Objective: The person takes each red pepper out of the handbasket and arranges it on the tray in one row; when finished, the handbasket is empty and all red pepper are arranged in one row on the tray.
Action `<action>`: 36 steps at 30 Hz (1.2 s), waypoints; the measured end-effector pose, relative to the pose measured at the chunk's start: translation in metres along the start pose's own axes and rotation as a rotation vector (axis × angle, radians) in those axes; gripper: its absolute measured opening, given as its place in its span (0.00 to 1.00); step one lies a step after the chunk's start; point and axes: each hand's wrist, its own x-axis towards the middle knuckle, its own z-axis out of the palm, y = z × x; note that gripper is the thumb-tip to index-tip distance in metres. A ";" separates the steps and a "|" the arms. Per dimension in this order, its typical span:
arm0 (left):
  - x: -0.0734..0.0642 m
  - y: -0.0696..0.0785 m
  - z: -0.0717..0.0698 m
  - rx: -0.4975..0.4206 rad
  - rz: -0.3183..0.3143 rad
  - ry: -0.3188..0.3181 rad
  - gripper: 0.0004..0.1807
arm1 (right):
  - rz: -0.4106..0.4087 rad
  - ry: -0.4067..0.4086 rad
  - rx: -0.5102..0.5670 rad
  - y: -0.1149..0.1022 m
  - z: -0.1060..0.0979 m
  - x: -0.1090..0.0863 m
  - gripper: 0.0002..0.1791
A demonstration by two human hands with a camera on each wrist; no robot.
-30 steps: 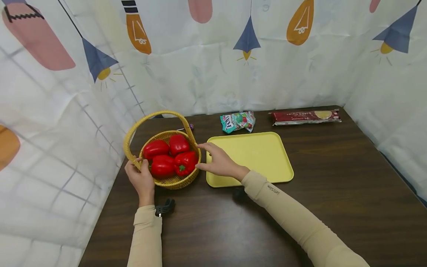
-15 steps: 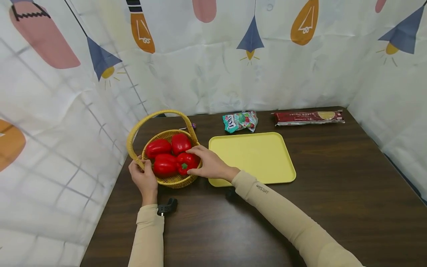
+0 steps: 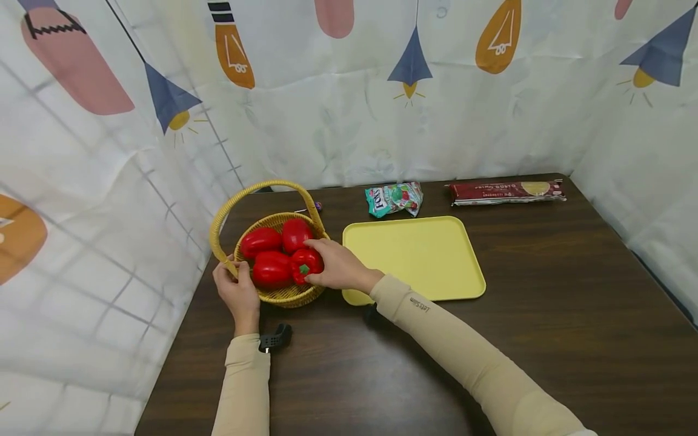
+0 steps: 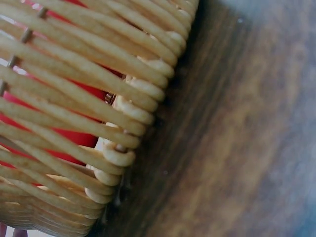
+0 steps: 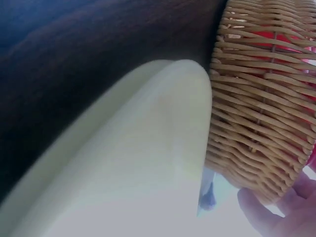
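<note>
A yellow woven basket (image 3: 291,297) with an arched handle stands on the left of the table, holding several glossy red vegetables. My left hand (image 3: 238,298) grips its left side at the foot of the handle, thumb over the rim. At the right rim, my right hand (image 3: 342,267) reaches in and holds a red bell pepper (image 3: 304,260) with a green stem, fingers on its far side and thumb near the stem. Both wrist views show the basket's wicker wall (image 4: 74,94) up close; fingers (image 5: 291,212) appear beside it in the right wrist view.
A yellow tray (image 3: 420,254) lies right of the basket, close to my right wrist. Behind it are a teal candy bag (image 3: 394,200) and a long dark red packet (image 3: 507,192). A small purple thing on a thin stick (image 3: 318,206) lies behind the basket. A patterned curtain (image 3: 338,133) hangs behind.
My right hand has moved left from the basket's right rim over the bell pepper, and its thumb and fingers have closed in on it. The left hand keeps its grip on the basket.
</note>
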 end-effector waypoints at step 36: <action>-0.002 0.001 0.001 0.010 -0.002 -0.011 0.05 | -0.034 0.205 0.243 0.000 -0.018 -0.009 0.37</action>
